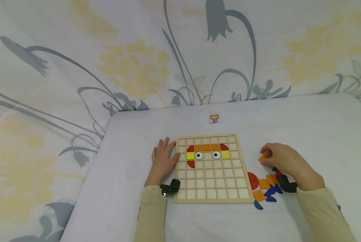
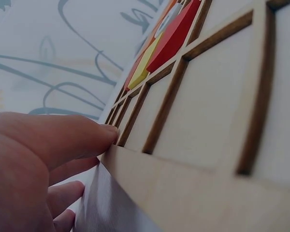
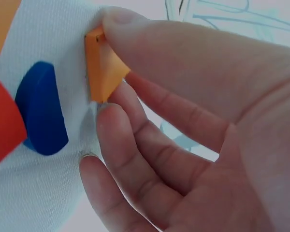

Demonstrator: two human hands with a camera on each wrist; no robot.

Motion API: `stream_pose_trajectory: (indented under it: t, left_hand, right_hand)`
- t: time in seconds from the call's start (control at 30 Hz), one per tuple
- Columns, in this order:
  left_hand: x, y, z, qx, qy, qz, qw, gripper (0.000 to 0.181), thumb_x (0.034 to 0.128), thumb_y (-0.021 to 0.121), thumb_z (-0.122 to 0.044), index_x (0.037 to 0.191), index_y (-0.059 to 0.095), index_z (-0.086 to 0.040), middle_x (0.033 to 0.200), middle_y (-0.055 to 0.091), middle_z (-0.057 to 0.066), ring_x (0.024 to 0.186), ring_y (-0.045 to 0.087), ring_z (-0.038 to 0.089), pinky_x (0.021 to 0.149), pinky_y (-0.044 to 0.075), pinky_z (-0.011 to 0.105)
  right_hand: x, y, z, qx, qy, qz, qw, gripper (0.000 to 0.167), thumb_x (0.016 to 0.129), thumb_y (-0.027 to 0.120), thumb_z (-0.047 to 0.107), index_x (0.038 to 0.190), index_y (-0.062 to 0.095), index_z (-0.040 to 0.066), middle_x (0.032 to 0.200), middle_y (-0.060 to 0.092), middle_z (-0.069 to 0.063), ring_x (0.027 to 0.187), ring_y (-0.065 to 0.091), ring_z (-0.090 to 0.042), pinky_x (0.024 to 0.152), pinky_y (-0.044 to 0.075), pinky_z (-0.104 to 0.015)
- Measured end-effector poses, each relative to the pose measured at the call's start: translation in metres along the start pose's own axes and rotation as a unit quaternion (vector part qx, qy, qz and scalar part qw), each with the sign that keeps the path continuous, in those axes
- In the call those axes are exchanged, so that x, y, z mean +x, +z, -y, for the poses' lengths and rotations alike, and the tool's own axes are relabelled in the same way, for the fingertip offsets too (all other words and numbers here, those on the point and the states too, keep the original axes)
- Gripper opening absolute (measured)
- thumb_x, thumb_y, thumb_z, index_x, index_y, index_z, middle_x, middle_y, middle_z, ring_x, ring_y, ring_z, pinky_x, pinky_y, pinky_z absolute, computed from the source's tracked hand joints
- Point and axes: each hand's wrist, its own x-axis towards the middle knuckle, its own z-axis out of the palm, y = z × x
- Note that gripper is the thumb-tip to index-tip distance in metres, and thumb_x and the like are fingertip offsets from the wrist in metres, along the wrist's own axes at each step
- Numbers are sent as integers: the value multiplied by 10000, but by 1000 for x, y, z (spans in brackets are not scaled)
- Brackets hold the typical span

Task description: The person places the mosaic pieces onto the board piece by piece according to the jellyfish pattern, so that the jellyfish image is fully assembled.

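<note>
My left hand rests at the left edge of the wooden grid board, its thumb touching the frame; the left wrist view shows the thumb on the rim. To the right of the board, my right hand pinches an orange piece between thumb and fingers. In the right wrist view that orange piece is tilted beside a blue piece. On the board lie red quarter pieces, orange squares, yellow squares and two eye pieces.
Loose orange squares, red pieces and several blue pieces lie on the white cloth right of the board, close to my right wrist. A small picture card lies beyond the board. Patterned fabric rises behind.
</note>
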Motion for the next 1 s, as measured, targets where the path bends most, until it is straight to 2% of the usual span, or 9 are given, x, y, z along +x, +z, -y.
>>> stream_pose_trajectory:
  t: [0.13, 0.33, 0.53, 0.7, 1.0]
  left_hand:
    - [2, 4, -1, 131, 54, 62, 9999, 483, 862, 539, -303, 1307, 462, -134, 1448, 239, 97, 1341, 85, 292, 1031, 36, 501]
    - [6, 6, -9, 1, 188, 144, 9997, 483, 867, 530, -304, 1312, 456, -131, 1449, 235, 101, 1343, 81, 285, 1031, 33, 501]
    - [10, 5, -12, 142, 91, 173, 9997, 491, 870, 524, -324, 1324, 441, -157, 1457, 221, 75, 1347, 68, 264, 1037, 30, 484]
    - [10, 2, -10, 78, 134, 149, 9998, 494, 869, 521, -329, 1323, 442, -150, 1456, 222, 83, 1346, 69, 274, 1035, 28, 491]
    - [3, -2, -2, 23, -50, -11, 10000, 487, 861, 538, -310, 1309, 461, -137, 1450, 238, 90, 1345, 73, 284, 1034, 23, 499]
  right_hand:
    - [-5, 4, -4, 37, 71, -34, 10000, 354, 746, 711, 254, 958, 572, 6, 791, 536, -55, 687, 473, -196, 589, 426, -299]
    - [-12, 1, -12, 151, -178, -294, 9993, 330, 752, 704, 276, 899, 523, 42, 741, 484, -36, 648, 446, -180, 533, 375, -286]
    - [-7, -3, -8, 191, -465, -411, 9979, 283, 780, 677, 291, 886, 536, 70, 726, 493, -14, 654, 454, -169, 552, 388, -282]
    - [-5, -2, 4, 257, -745, -690, 9945, 238, 789, 667, 300, 868, 551, 109, 740, 533, 12, 672, 468, -160, 585, 387, -288]
    - [4, 19, 43, 661, -1343, -698, 9863, 204, 786, 665, 350, 847, 572, 178, 740, 549, 43, 690, 482, -143, 598, 408, -283]
